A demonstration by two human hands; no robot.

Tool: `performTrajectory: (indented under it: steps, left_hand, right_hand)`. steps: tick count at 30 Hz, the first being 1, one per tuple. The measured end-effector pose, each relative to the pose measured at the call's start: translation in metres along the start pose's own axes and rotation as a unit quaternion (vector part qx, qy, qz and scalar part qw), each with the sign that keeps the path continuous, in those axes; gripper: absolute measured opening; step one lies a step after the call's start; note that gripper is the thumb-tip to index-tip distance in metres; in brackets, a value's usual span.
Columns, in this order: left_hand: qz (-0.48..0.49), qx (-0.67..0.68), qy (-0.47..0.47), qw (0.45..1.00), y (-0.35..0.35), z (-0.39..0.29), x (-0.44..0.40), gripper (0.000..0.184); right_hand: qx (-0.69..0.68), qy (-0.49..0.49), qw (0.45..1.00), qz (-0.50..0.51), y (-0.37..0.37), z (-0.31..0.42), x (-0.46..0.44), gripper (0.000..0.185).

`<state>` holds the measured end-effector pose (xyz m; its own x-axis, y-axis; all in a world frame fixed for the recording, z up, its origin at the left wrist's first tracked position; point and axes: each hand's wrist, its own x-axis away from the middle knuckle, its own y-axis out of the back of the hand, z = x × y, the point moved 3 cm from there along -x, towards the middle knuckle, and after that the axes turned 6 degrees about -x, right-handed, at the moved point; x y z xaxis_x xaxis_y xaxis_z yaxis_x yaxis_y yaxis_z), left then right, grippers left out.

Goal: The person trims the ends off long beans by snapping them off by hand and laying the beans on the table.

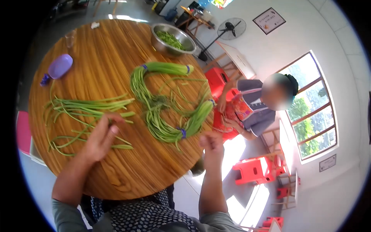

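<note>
My left hand [103, 136] is curled over the near ends of loose garlic scapes [91, 105] on the round table. A dark green bit shows between its thumb and fingers, too small to make out. At the table's right edge, my right hand [211, 143] is closed, fingers pressed together; whatever it may hold is hidden. Between the hands lie two long bundles of garlic scapes, bent in curves and tied with blue-purple bands: the upper bundle [166, 68] and the lower bundle [197, 118]. Their thin tips tangle in the middle.
A steel bowl [178, 49] with cut green pieces stands at the table's far edge. To the left are a purple dish [60, 66] and a clear glass [69, 40]. A person [251, 100] sits to the right, near red stools [253, 170].
</note>
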<state>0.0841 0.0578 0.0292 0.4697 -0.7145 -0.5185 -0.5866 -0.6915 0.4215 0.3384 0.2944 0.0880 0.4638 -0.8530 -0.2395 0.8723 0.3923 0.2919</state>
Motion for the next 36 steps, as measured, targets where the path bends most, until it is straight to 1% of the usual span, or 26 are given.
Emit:
performTrajectory:
  steps: [2, 3, 4, 6, 7, 8, 9, 11, 13, 14, 16, 17, 18, 19, 20, 22, 23, 24, 26, 27, 29, 31, 33, 34, 35, 36]
  left_hand:
    - [-0.008, 0.12, 0.107, 0.987, -0.001, 0.007, -0.001, 0.02]
    - [-0.006, 0.127, 0.11, 0.986, -0.001, 0.007, -0.003, 0.02]
    - [0.006, 0.105, 0.144, 0.984, 0.001, 0.007, -0.006, 0.024]
    - [0.016, 0.078, 0.175, 0.981, -0.002, 0.007, -0.006, 0.028]
    - [0.013, 0.03, 0.136, 0.99, -0.004, 0.004, -0.008, 0.033]
    - [0.005, -0.022, 0.095, 0.995, -0.002, 0.001, -0.009, 0.039]
    - [0.032, -0.023, 0.102, 0.994, -0.001, 0.001, -0.008, 0.047]
    - [0.014, -0.014, 0.108, 0.994, 0.0, -0.007, -0.008, 0.047]
    - [0.025, -0.019, 0.041, 0.999, 0.001, -0.003, -0.006, 0.046]
    - [0.036, -0.039, 0.03, 0.998, -0.001, -0.002, -0.008, 0.046]
    - [0.064, -0.087, 0.002, 0.994, 0.007, -0.013, -0.02, 0.047]
    - [0.08, -0.111, -0.016, 0.991, 0.011, -0.018, -0.025, 0.048]
    - [0.079, -0.118, -0.014, 0.99, 0.014, -0.014, -0.025, 0.048]
    - [0.092, -0.166, 0.039, 0.981, 0.012, -0.005, -0.025, 0.047]
    - [0.102, -0.212, 0.09, 0.968, 0.011, 0.001, -0.025, 0.046]
    - [0.078, -0.197, 0.056, 0.976, 0.017, 0.003, -0.024, 0.04]
    - [0.062, -0.181, 0.028, 0.981, 0.02, 0.004, -0.021, 0.034]
    - [0.058, -0.179, 0.035, 0.982, 0.021, 0.007, -0.019, 0.034]
    - [-0.007, -0.138, -0.027, 0.99, 0.023, 0.008, -0.018, 0.025]
    - [-0.006, -0.132, -0.021, 0.991, 0.023, 0.01, -0.016, 0.025]
    - [-0.009, -0.153, -0.012, 0.988, 0.024, 0.009, -0.017, 0.018]
    - [-0.017, -0.16, -0.009, 0.987, 0.021, 0.007, -0.017, 0.019]
    - [-0.028, -0.173, -0.005, 0.985, 0.016, 0.002, -0.014, 0.021]
    - [-0.023, -0.161, 0.0, 0.987, 0.013, 0.001, -0.012, 0.02]
    - [-0.026, -0.162, 0.008, 0.986, 0.019, 0.001, -0.009, 0.02]
    - [-0.037, -0.173, 0.01, 0.984, 0.021, 0.002, -0.007, 0.02]
  right_hand:
    - [-0.011, 0.088, 0.992, -0.094, 0.071, -0.041, -0.021, 0.016]
    - [0.007, 0.068, 0.991, -0.116, 0.104, -0.072, -0.028, 0.015]
    - [0.091, 0.077, 0.987, -0.105, 0.131, -0.106, -0.034, 0.021]
    - [0.241, -0.064, 0.966, -0.071, 0.159, -0.161, -0.035, 0.031]
    - [0.385, 0.013, 0.922, -0.032, 0.181, -0.205, -0.037, 0.027]
    - [0.519, 0.097, 0.849, -0.018, 0.203, -0.248, -0.038, 0.023]
    - [0.523, 0.104, 0.846, -0.009, 0.204, -0.253, -0.037, 0.02]
    - [0.422, 0.143, 0.889, -0.105, 0.206, -0.258, -0.04, 0.018]
    - [0.23, 0.082, 0.962, -0.121, 0.168, -0.226, -0.053, 0.018]
    - [0.131, 0.056, 0.98, -0.139, 0.147, -0.206, -0.058, 0.018]
    - [0.042, 0.061, 0.993, -0.094, 0.071, -0.105, -0.052, 0.016]
    - [0.027, 0.059, 0.994, -0.086, 0.054, -0.096, -0.057, 0.016]
    - [0.088, 0.096, 0.989, -0.068, 0.047, -0.086, -0.062, 0.016]
    - [0.152, 0.137, 0.978, -0.051, 0.043, -0.075, -0.065, 0.016]
    - [0.15, 0.142, 0.977, -0.051, 0.042, -0.066, -0.064, 0.016]
    - [0.085, 0.085, 0.987, -0.102, 0.045, -0.056, -0.059, 0.018]
    - [0.114, 0.165, 0.971, -0.129, 0.068, -0.099, -0.073, 0.021]
    - [0.117, 0.166, 0.971, -0.122, 0.068, -0.096, -0.069, 0.021]
    - [0.009, 0.09, 0.99, -0.105, 0.069, -0.086, -0.056, 0.022]
    - [0.034, 0.151, 0.982, -0.112, 0.048, -0.07, -0.051, 0.02]
    - [0.009, 0.088, 0.994, -0.062, -0.003, -0.029, -0.034, 0.018]
    - [0.012, 0.104, 0.987, 0.12, -0.066, 0.022, -0.017, 0.019]
    - [-0.054, 0.154, 0.957, 0.239, -0.131, 0.04, -0.008, 0.02]
    - [-0.031, 0.137, 0.95, 0.28, -0.157, 0.048, -0.004, 0.022]
    - [0.014, 0.12, 0.92, 0.372, -0.194, 0.046, -0.001, 0.025]
    - [0.041, 0.104, 0.914, 0.389, -0.206, 0.041, -0.001, 0.031]
